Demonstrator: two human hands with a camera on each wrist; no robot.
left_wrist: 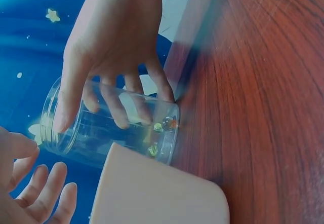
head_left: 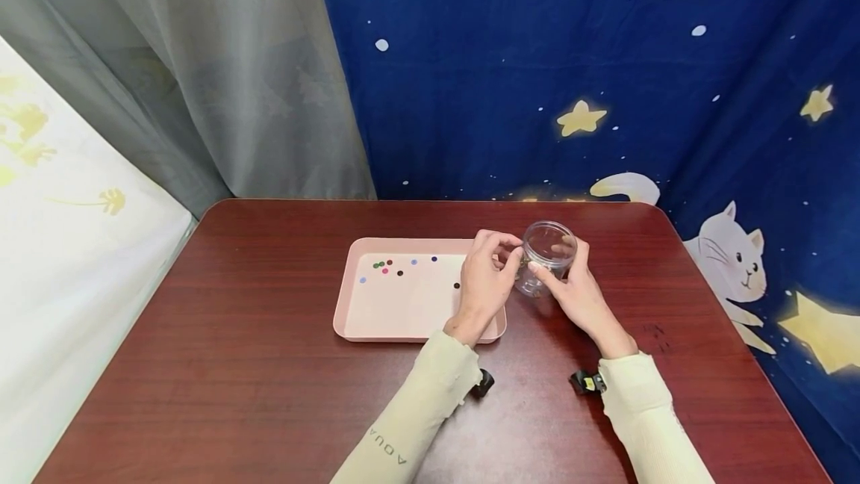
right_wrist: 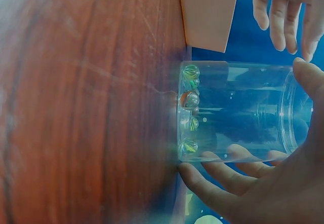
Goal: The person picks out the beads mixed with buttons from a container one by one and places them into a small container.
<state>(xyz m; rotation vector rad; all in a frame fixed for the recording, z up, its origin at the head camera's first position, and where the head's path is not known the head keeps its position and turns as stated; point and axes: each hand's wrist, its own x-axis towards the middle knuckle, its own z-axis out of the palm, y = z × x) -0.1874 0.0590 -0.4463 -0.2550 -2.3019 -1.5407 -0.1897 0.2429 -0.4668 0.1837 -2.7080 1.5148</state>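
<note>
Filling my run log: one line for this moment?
right hand: grips jar | left hand: at jar rim | marbles: in jar | tray: beads

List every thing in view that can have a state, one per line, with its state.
clear jar: upright on the table, lid off, a few marbles on its bottom.
right hand: fingers curled round the jar's side, holding it.
left hand: at the jar's rim, fingertips bunched; whether it pinches anything cannot be told.
pink tray: flat on the table, beside the jar, a few small coloured beads scattered in it.
</note>
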